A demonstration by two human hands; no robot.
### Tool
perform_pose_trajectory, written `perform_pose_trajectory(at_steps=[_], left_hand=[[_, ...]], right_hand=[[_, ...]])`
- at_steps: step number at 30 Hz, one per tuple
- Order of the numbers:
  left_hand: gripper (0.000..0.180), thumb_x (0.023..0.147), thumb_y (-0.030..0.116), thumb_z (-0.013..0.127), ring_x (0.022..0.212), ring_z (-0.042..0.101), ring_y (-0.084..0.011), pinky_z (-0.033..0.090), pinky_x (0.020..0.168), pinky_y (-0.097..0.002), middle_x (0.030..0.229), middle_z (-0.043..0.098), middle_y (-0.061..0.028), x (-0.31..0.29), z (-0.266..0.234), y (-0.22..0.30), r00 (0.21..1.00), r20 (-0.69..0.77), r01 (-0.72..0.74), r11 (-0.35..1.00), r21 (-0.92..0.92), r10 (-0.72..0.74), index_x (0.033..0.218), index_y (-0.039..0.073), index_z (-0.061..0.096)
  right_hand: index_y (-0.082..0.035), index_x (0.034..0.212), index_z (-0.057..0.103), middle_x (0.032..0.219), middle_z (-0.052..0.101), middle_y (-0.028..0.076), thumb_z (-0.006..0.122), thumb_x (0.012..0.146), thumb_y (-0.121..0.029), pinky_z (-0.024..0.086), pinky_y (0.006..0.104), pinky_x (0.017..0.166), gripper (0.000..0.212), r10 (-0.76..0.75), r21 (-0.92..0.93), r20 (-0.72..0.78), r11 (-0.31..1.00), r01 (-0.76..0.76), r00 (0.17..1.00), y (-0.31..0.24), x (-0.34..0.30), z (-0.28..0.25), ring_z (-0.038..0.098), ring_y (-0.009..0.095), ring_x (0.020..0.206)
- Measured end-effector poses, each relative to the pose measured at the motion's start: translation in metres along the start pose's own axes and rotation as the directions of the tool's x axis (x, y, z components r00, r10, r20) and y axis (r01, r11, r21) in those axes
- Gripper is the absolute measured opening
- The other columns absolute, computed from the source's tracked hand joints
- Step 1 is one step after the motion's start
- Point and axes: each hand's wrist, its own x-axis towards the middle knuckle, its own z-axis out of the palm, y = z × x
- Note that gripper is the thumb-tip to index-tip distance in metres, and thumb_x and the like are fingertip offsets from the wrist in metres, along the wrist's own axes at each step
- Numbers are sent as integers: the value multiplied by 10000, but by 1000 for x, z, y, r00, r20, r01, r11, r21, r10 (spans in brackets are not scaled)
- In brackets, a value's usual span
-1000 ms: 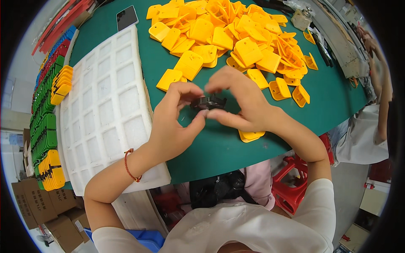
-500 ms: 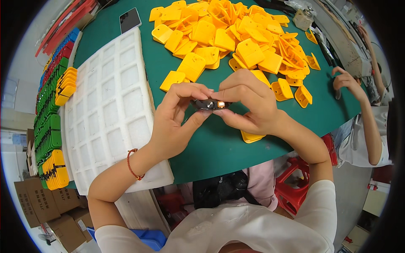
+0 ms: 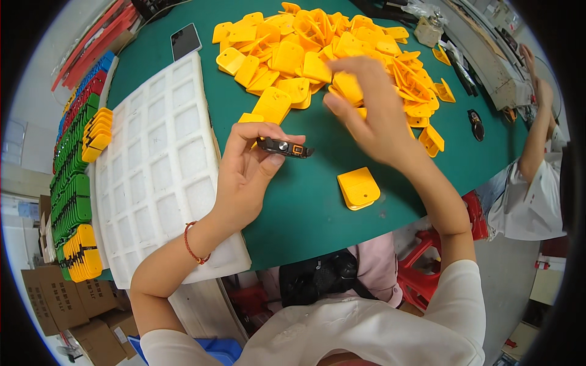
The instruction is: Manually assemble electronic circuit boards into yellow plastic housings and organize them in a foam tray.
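My left hand (image 3: 244,168) pinches a small black electronic device (image 3: 284,147) between thumb and fingers. On its visible edge are a round silver part and a small orange-framed square. My right hand (image 3: 378,113) is apart from the device, fingers spread and slightly blurred, holding nothing that I can see. It hovers at the near edge of a heap of yellow plastic folded clips (image 3: 290,58). Below it, a separate yellow clip (image 3: 359,188) lies on the green table.
At left lies a white foam tray (image 3: 149,204) with square hollows. Beyond its left side stand rows of green clips (image 3: 68,165) and yellow clips. A phone (image 3: 185,41) lies at the back. At right are a black oval piece (image 3: 475,125) and a co-worker's arm (image 3: 537,131).
My right hand has let go of the black device and moved up and right, opening. My left hand keeps the device. The co-worker's hand has drawn back, and a black oval piece shows on the table.
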Motion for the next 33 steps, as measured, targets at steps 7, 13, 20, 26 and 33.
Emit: perform_pose_trajectory(at_steps=[7, 13, 20, 26, 33], left_hand=[[200, 894, 39, 503, 1072, 537, -272, 410, 946, -384, 1034, 451, -86, 2, -1, 1, 1000, -6, 30, 995, -97, -31, 1059, 56, 389], [264, 894, 130, 545, 1090, 530, -282, 413, 955, -412, 1063, 417, -74, 1, -2, 4, 995, 19, 104, 987, -124, -102, 1096, 92, 380], [342, 896, 171, 544, 1028, 555, -264, 474, 890, -413, 1084, 417, -90, 1, 1, 7, 984, -30, 168, 976, -135, -174, 1164, 67, 358], [292, 925, 104, 454, 945, 570, -223, 490, 848, -391, 1095, 451, -102, -1, -2, 8, 970, -40, 227, 954, -197, -239, 1190, 46, 343], [292, 922, 151, 487, 882, 568, -215, 492, 767, -349, 1084, 489, -107, 4, -6, 11, 930, 2, 331, 837, -435, -367, 1175, 49, 384]], right_hand=[[-60, 1084, 544, 1144, 482, 144, 664, 747, -162, 374, 410, 865, 372, 153, -506, 38, 855, -113, 987, 22, -4, 3, 422, 330, 1095], [-119, 1083, 555, 1213, 455, 137, 686, 706, -77, 352, 436, 910, 401, 90, -491, 54, 869, -52, 994, 27, -4, 1, 388, 330, 1151], [-76, 1087, 582, 954, 595, 78, 722, 700, -89, 473, 277, 707, 412, 259, 480, -46, 853, -206, 965, -4, 10, -11, 590, 189, 825], [-54, 1129, 554, 894, 581, 23, 755, 671, -51, 455, 212, 703, 500, 273, 627, 72, 736, -256, 959, -2, 3, -9, 549, 103, 768], [-21, 1026, 557, 898, 576, 17, 764, 680, -64, 447, 216, 712, 406, 395, 762, 47, 580, -289, 917, -6, 0, -5, 528, 83, 802]])
